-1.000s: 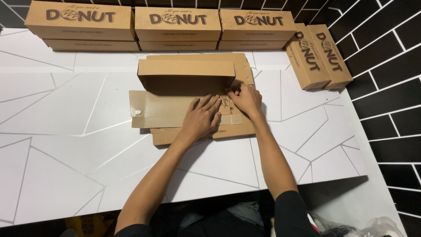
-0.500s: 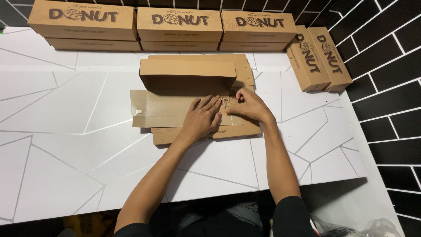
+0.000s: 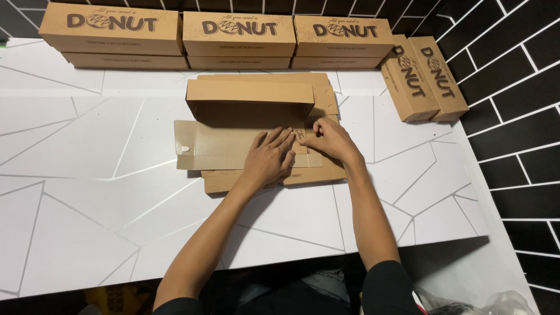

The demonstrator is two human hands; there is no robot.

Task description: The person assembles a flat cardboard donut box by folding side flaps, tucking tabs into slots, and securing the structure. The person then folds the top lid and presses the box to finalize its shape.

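The left hand [image 3: 269, 158] is pressing flat, fingers spread wide, on the unfolded cardboard box [image 3: 233, 143], while the right hand [image 3: 328, 139] is pinching its small flap in a narrow grip. The box is lying mid-counter [image 3: 87, 192]. Five finished boxes are lining the far edge: three [image 3: 239, 34] along the back and two [image 3: 429, 79] at right, leaving open room leftward.

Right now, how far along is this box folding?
Done: folded brown boxes are stacked along the back of the white table, two more at the right. In hand: the left hand presses a flat cardboard blank down while the right hand works a flap. Left: only its back wall stands; more blanks lie underneath.
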